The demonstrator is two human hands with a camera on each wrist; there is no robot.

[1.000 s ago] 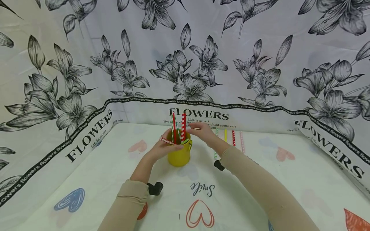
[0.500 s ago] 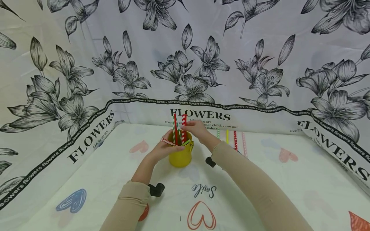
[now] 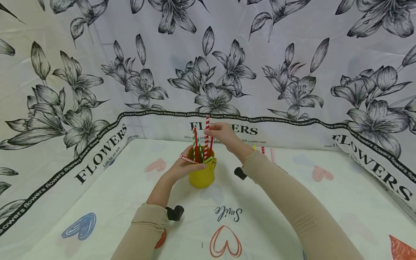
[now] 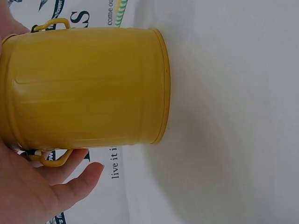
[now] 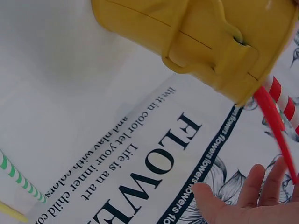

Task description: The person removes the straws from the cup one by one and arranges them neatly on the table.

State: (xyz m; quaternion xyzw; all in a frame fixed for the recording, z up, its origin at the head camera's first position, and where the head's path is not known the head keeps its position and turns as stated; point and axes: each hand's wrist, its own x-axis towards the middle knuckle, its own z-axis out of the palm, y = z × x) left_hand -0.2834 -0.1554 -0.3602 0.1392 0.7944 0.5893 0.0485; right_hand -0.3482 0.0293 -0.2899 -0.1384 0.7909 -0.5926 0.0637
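Note:
My left hand grips the rim of the yellow bucket, its thumb across the near side. In the left wrist view the bucket shows its smooth wall and two small side loops. Several straws stand in it: green-striped, plain red and red-and-white. Above the rim my right hand pinches at the raised red-and-white straw; a thin red straw runs up to the same fingers. In the right wrist view that red straw is blurred and reaches the hand.
Behind my right forearm, a yellow straw, a red patterned straw and a pink one lie on the white cloth. A green-striped straw shows in the right wrist view. A flower-printed curtain hangs behind.
My right hand has come in over the bucket and risen, and the red-and-white straw stands higher. A thin red straw now shows under its fingers. My left hand keeps its hold on the rim.

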